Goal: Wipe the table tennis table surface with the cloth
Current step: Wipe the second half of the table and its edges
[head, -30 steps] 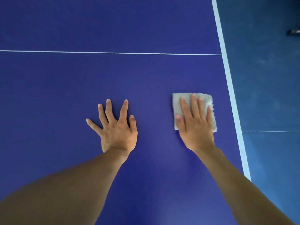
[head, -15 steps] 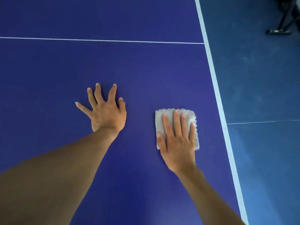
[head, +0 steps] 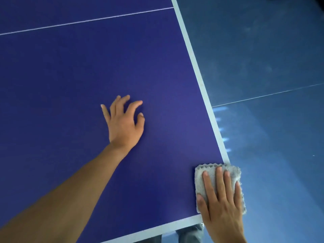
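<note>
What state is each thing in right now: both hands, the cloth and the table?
Left hand: holds nothing, fingers spread and slightly bent, resting on the table.
Right hand: flat, straight fingers pressing on the cloth.
Cloth: grey, folded into a square pad, at the table's near right corner, covering the white edge line.
Table: blue top; no visible dirt or wet streaks.

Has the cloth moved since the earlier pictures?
Yes. The cloth slid right and toward the person: it lay inside the white side line before, and now covers it at the near corner.
</note>
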Demonstrator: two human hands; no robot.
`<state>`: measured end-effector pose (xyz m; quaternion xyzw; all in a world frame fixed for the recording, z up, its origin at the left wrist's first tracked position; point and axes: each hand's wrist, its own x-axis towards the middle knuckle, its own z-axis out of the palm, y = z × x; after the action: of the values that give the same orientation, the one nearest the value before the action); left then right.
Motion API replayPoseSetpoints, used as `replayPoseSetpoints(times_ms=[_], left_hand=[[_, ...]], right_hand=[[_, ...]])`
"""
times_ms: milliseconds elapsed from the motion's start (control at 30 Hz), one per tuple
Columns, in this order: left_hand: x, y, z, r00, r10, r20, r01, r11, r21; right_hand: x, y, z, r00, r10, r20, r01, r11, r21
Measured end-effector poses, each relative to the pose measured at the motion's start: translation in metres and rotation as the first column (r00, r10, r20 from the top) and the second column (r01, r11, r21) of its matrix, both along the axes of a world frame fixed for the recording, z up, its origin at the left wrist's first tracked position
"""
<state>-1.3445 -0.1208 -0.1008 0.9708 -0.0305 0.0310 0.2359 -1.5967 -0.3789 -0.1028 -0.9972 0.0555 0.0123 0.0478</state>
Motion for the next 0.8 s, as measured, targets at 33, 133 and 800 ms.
replayPoseSetpoints(times_ms=[33,133,800], left_hand=[[-0.02,-0.025,0.001,0.998,-0.061,-0.002,0.061,0.998,-0.004],[-0.063,-0.098,0.001,0.985,-0.162,-0.057,0.163,0.987,0.014],[-0.096,-0.2,-0.017,0.99,0.078,-0.12,-0.049,0.971,0.233]], right_hand=[[-0.008,-0.007,-0.001,1.0,0.012,-0.014,-0.012,1.0,0.017],[-0.008,-0.023,0.002,0.997,-0.019,-0.075,0.028,0.991,0.129],[0.054,-0.082,-0.005,0.981,-0.008,-0.193,0.15,0.663,0.733]])
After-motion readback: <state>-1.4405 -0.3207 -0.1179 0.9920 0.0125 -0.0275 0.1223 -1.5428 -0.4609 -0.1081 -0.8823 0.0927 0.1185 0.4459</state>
